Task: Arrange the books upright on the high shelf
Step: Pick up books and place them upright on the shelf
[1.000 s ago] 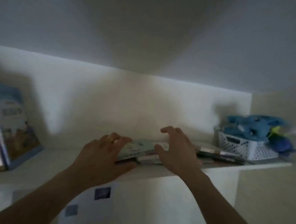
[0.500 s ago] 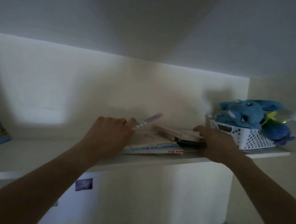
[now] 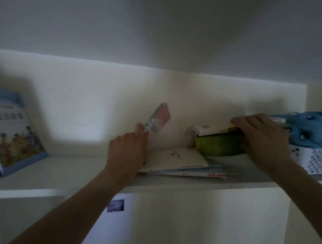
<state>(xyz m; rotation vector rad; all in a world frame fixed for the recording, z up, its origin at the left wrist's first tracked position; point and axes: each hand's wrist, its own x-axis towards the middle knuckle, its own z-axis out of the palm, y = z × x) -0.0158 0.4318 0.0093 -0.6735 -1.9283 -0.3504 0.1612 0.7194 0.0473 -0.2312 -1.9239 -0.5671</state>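
On the high shelf [image 3: 80,175] our left hand [image 3: 126,153] pinches a tilted pink book [image 3: 157,119] above the flat books [image 3: 180,163], while our right hand [image 3: 260,136] grips two raised books [image 3: 218,139] beside the basket [image 3: 317,161].

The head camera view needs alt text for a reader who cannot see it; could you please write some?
On a high white shelf, the left hand tilts up a thin pink book while the right hand lifts green and cream books. More books lie flat between them.
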